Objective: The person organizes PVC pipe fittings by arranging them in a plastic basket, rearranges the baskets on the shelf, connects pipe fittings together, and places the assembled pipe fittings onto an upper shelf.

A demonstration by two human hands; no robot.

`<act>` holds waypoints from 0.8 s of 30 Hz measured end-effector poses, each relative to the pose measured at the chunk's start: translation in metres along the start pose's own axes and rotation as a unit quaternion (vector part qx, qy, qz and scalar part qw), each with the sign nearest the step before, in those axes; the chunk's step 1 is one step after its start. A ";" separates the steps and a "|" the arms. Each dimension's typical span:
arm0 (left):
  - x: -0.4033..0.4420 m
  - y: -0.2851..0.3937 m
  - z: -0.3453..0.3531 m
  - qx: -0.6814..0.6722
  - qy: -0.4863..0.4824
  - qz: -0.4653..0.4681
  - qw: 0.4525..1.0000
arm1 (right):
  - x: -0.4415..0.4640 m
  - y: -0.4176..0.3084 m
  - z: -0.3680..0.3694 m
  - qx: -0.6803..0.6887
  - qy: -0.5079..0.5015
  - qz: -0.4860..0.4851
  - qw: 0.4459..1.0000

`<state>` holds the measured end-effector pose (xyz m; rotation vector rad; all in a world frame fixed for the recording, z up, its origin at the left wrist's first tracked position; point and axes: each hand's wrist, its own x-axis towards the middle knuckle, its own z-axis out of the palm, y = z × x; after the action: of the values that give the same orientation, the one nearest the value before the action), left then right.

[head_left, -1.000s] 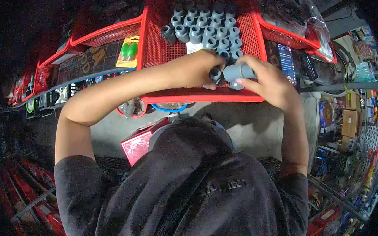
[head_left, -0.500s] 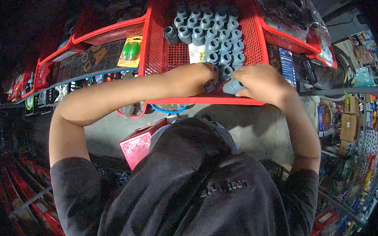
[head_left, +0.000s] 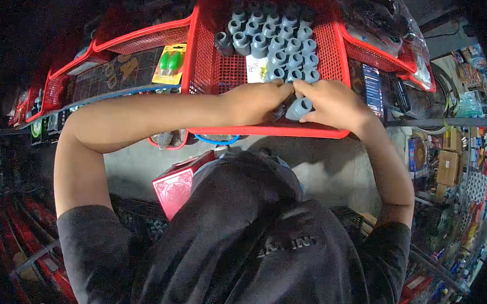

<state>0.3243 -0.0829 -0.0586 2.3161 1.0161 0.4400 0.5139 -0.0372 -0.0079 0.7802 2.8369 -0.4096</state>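
Note:
Grey plastic pipe fittings (head_left: 277, 58) stand upright in rows inside a red basket (head_left: 267, 130), open ends up. My right hand (head_left: 335, 103) grips one more grey pipe fitting (head_left: 299, 109) at the basket's near edge. That fitting leans to one side, its open end facing up. My left hand (head_left: 260, 102) is right beside it, fingers curled down into the basket. What those fingers hold, if anything, is hidden behind the hand. The fingertips of both hands come close together in front of the nearest row. A white paper label (head_left: 256, 69) lies left of the fittings.
Red baskets (head_left: 144, 37) stand on the shelf to the left, near a yellow pack with green items (head_left: 169, 64). Another red basket (head_left: 378, 53) with plastic-wrapped goods is at right. Below are a pink box (head_left: 175, 191) and a blue-rimmed container (head_left: 217, 140).
My left hand has shifted slightly, its fingertips now closer to my right hand. The fitting in my right hand has turned more upright, showing its open end.

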 end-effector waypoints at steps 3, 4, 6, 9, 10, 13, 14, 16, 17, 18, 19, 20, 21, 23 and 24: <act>-0.002 -0.002 0.001 0.024 0.017 -0.001 1.000 | 0.003 0.002 0.004 0.038 -0.009 -0.017 0.999; -0.003 -0.002 0.000 0.035 -0.005 -0.004 0.999 | 0.004 0.003 0.007 0.025 -0.013 -0.025 0.999; -0.001 0.004 -0.008 0.044 -0.027 -0.008 0.999 | 0.006 0.004 0.013 0.014 -0.018 -0.034 0.999; 0.001 0.007 -0.012 0.008 -0.069 -0.077 0.995 | 0.010 0.006 0.020 0.028 0.003 -0.048 0.998; 0.002 0.002 -0.010 -0.012 -0.058 -0.079 0.995 | 0.010 0.006 0.020 0.020 0.012 -0.057 0.998; 0.002 -0.009 -0.004 -0.049 -0.028 -0.066 0.996 | 0.008 0.001 0.011 0.022 0.001 -0.062 0.998; 0.003 -0.005 -0.008 -0.068 -0.009 -0.051 0.996 | 0.007 0.000 0.007 0.031 -0.019 -0.059 0.998; 0.005 0.003 -0.016 -0.111 -0.049 -0.140 0.983 | 0.008 0.004 0.006 0.042 -0.025 -0.061 0.997; 0.006 0.007 -0.020 -0.151 -0.088 -0.226 0.958 | 0.008 0.005 0.006 0.052 -0.030 -0.063 0.996; 0.006 0.007 -0.019 -0.151 -0.088 -0.226 0.958 | 0.009 0.005 0.005 0.051 -0.029 -0.063 0.996; 0.007 0.006 -0.017 -0.191 -0.090 -0.250 0.945 | 0.009 0.004 0.003 0.043 -0.038 -0.057 0.997; 0.007 0.004 -0.015 -0.230 -0.091 -0.273 0.930 | 0.010 0.003 0.002 0.033 -0.047 -0.051 0.997; 0.008 -0.001 -0.009 -0.230 -0.090 -0.272 0.930 | 0.010 0.001 0.002 0.032 -0.047 -0.050 0.997; 0.010 -0.008 -0.003 -0.229 -0.049 -0.185 0.954 | 0.010 -0.004 0.002 0.016 -0.053 -0.035 0.998; 0.010 -0.009 -0.003 -0.228 -0.054 -0.181 0.955 | 0.010 -0.005 0.003 0.009 -0.051 -0.038 0.998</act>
<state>0.3245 -0.0694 -0.0613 1.6844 1.1204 0.3493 0.5032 -0.0376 -0.0123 0.6364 2.7779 -0.4739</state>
